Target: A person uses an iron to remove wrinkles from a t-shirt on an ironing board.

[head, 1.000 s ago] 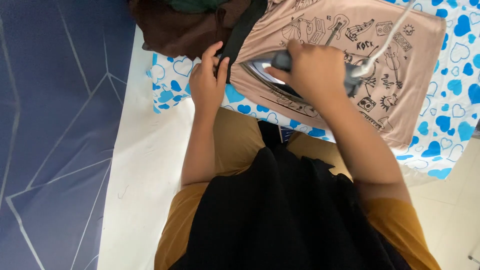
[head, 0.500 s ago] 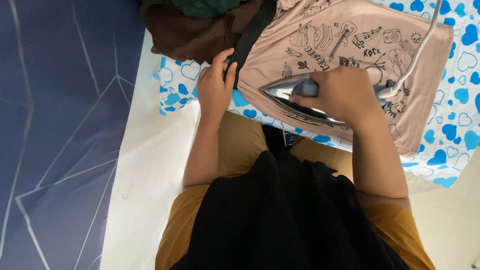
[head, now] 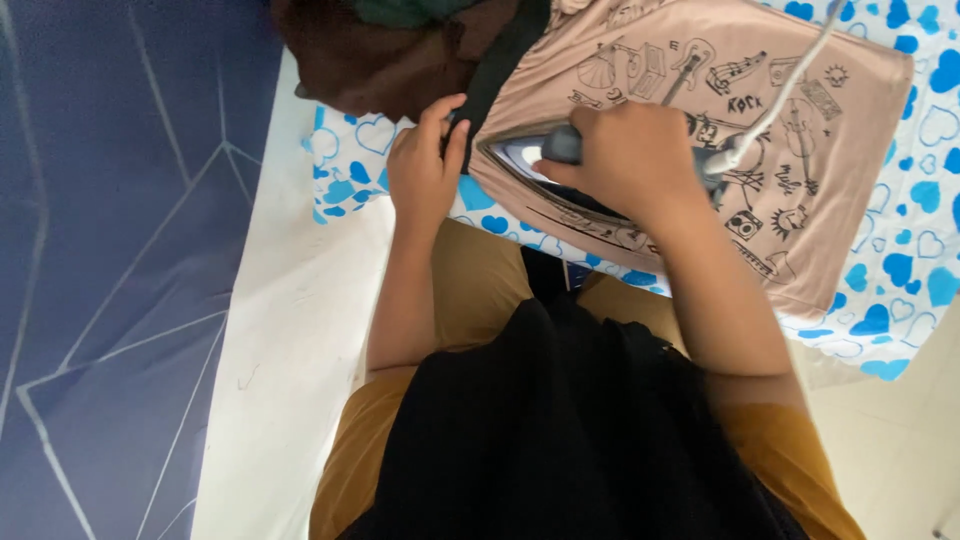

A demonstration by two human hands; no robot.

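Our right hand [head: 640,160] is clamped on the iron [head: 560,165], which sits on the tan printed T-shirt [head: 820,180] near the board's left edge; our left hand [head: 425,170] pinches its black trim [head: 495,70]. The ironed part looks smooth, and the clothes pile [head: 385,60] waits.

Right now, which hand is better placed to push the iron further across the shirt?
The right hand. It already grips the iron lying on the shirt. The left hand is busy pinching the shirt's dark edge beside the iron's tip.
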